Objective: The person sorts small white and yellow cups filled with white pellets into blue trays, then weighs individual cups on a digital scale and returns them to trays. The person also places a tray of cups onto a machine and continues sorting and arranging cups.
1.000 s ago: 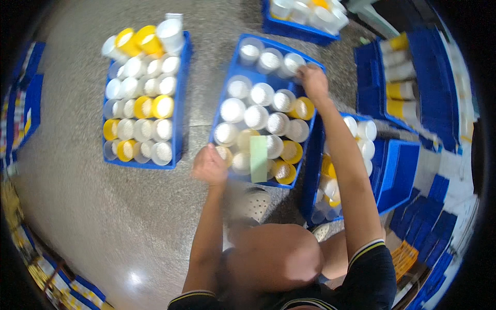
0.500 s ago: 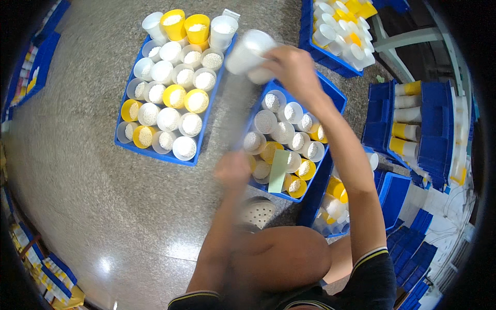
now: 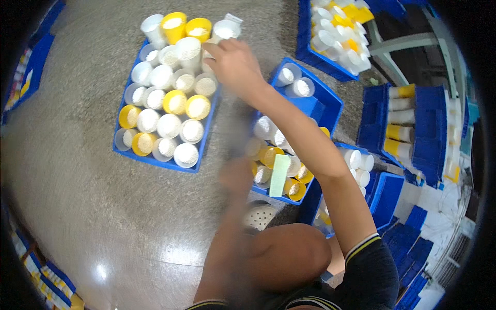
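Head view, looking down on a speckled grey floor (image 3: 77, 206). The person crouches; one bare knee (image 3: 289, 256) sits low in the middle of the frame.

Right hand (image 3: 235, 64): reaches forward and to the left, over the far right corner of the left blue tray (image 3: 155, 161). Fingers are curled around a white cup (image 3: 209, 54) at that corner. The hand covers most of the cup, so the grip is partly hidden. The cup sits among the tray's other cups, just beside a tall white cup (image 3: 188, 50).

Left hand (image 3: 235, 175): heavily motion-blurred, low in the frame beside the near left edge of the middle blue tray (image 3: 323, 106). Whether it is open or closed cannot be told, nor whether it holds anything.

Left blue tray: packed with upright white and yellow cups filled with small pale granules. Two yellow cups (image 3: 174, 25) stand at its far edge.

Middle blue tray: partly emptied. Two white cups (image 3: 294, 82) remain at its far end, a cluster of white and yellow cups at the near end, and a pale green slip (image 3: 279, 175) lies on the cluster.

A round perforated white lid (image 3: 260, 217) lies on the floor just in front of the knee. Further blue trays with cups sit at top right (image 3: 336, 31), and stacked blue bins (image 3: 434, 129) at far right.
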A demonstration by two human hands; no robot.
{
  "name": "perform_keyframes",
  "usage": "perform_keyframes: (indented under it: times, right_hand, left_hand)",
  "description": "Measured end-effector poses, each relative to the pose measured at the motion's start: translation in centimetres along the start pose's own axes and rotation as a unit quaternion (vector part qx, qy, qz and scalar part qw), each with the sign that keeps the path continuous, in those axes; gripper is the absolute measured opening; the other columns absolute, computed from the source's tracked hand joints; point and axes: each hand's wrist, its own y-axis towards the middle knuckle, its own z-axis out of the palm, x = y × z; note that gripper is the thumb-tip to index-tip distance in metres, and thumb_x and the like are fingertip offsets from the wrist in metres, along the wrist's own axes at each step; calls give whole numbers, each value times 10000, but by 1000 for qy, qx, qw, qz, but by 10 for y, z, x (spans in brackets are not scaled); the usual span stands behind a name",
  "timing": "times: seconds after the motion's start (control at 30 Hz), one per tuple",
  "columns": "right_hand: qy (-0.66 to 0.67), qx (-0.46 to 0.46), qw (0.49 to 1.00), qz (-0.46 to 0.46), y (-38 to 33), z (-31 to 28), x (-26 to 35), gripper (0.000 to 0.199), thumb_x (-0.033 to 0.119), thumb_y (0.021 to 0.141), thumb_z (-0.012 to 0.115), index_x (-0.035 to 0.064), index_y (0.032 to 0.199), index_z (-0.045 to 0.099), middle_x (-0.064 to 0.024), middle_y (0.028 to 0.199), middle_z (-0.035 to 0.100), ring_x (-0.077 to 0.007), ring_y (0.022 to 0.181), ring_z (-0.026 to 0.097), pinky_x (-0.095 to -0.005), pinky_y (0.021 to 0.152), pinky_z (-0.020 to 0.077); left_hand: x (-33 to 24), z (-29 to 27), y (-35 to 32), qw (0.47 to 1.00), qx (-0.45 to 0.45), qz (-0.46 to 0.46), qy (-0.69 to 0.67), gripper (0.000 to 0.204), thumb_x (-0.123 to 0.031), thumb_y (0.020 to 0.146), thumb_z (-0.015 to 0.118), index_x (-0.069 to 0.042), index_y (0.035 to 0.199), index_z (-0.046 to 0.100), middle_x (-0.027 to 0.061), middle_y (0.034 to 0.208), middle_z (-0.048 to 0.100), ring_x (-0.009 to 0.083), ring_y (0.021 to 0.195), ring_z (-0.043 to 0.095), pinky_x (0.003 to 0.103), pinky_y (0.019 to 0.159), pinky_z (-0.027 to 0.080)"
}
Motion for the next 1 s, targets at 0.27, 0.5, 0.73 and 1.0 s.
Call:
perform_keyframes:
  times: [0.27,0.5,0.73,1.0]
  right_hand:
    - [-188,148,950,199,-123,-76,-106,364,216,827,768,102,1162,682,-181,923,684,-372,913,655,-470,792,510]
    - [-105,103,948,282,-149,-26,-145,174,188,841,741,56,949,710,-195,890,709,-385,837,692,-477,735,549]
    - [-98,61,986,122,-101,-131,-88,148,119,835,740,3,925,716,-175,897,714,-347,813,682,-417,731,545]
    - [190,110,975,28,50,-93,27,293,243,879,748,8,1054,733,-154,903,743,-225,793,712,-340,722,550]
  left_hand:
    - [-2,10,9,967,-218,88,-100,308,-181,905,639,-101,633,520,97,606,534,296,530,545,448,484,419]
    - [-12,2,13,960,-237,102,-110,283,-150,896,638,-77,643,533,139,599,544,336,530,542,463,504,439]
    - [-8,3,11,968,-210,82,-107,319,-211,889,650,-102,626,506,109,584,515,315,544,551,450,499,435]
    - [-6,6,8,992,-70,43,-100,286,-256,914,645,-122,677,557,90,647,571,290,590,586,445,536,452]
